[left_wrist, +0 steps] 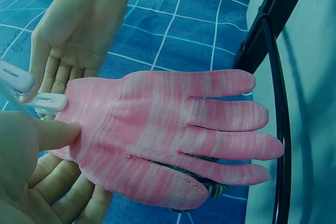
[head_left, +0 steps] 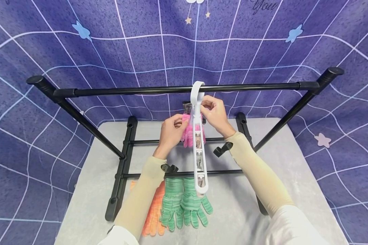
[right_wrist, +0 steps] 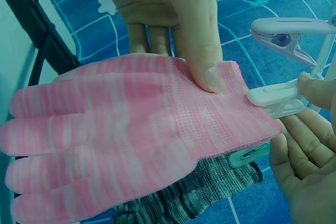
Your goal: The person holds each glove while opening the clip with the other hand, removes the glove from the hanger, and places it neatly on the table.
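Observation:
My left hand (head_left: 170, 132) pinches the cuff of a pink striped knit glove (left_wrist: 152, 129), its thumb flat on the near side. The glove hangs with its fingers downward. My right hand (head_left: 215, 114) pinches a white clip (right_wrist: 275, 94) between thumb and fingers at the cuff's edge; whether the clip bites the fabric I cannot tell. This clip belongs to a white clip hanger (head_left: 199, 149) hooked over a black rail (head_left: 135, 90). Behind the pink glove, a dark striped glove (right_wrist: 189, 192) hangs at another clip (right_wrist: 249, 155).
Green striped gloves (head_left: 173, 200) and an orange glove (head_left: 153, 214) lie on the grey table (head_left: 230, 217) in front. The rack's black side posts (head_left: 92, 126) and lower bars (head_left: 224, 172) surround the hands. A blue patterned cloth (head_left: 257, 54) stands behind.

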A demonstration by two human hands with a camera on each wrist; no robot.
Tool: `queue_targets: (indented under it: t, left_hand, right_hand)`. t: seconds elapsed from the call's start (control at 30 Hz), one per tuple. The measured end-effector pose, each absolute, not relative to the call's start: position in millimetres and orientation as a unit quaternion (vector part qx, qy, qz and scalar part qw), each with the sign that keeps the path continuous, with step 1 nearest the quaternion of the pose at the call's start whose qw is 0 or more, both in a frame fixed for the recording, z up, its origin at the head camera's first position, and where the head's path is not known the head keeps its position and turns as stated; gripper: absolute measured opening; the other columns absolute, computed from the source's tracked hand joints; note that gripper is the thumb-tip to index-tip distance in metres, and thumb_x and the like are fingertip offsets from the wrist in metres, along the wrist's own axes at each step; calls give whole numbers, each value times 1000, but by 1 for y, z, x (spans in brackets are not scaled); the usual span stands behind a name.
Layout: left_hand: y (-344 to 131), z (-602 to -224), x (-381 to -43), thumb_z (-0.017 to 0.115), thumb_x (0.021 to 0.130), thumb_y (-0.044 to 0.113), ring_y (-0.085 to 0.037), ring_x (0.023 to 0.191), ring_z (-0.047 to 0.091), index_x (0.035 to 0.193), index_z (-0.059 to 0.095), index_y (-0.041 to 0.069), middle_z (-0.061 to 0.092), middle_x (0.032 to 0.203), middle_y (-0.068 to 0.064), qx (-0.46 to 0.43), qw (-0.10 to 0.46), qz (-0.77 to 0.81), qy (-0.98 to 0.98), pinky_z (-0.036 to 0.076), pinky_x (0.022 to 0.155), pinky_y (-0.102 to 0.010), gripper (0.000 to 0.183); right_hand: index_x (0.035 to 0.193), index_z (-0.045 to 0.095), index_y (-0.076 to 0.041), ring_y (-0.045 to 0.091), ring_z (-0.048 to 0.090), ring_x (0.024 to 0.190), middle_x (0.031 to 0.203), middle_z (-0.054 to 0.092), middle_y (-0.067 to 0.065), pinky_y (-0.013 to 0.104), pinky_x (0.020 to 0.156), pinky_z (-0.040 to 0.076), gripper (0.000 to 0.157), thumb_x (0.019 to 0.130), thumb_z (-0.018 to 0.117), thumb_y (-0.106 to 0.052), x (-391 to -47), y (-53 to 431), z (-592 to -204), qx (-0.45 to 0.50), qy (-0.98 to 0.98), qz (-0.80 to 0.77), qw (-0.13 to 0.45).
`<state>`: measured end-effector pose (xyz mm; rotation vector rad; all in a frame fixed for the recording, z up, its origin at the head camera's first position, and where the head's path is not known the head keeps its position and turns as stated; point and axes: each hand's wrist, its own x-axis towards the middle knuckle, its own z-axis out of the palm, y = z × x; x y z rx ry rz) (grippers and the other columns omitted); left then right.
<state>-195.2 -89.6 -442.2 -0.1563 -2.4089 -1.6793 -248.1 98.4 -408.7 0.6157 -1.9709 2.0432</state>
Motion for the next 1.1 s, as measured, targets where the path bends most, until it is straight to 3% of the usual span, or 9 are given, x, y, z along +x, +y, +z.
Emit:
queue_targets:
  t: [0.63,1.1]
  left_hand:
    - [-92,-451,-184,78,99,20,-20,92,77,110,81,10,81,100,-5,-36,90,-563,-821,62,88,-35,15]
    - [-90,-454,-175,79,99,19,-24,94,77,113,80,7,81,102,-10,-36,82,-584,-807,63,90,-33,19]
  right_hand:
    - [91,68,14,3,65,75,79,70,-5,16,71,52,11,89,59,20,-238,96,-396,201,-681,695,113]
    - [88,68,11,3,63,72,77,70,-3,16,68,51,10,89,60,17,-227,96,-384,207,-677,697,117]
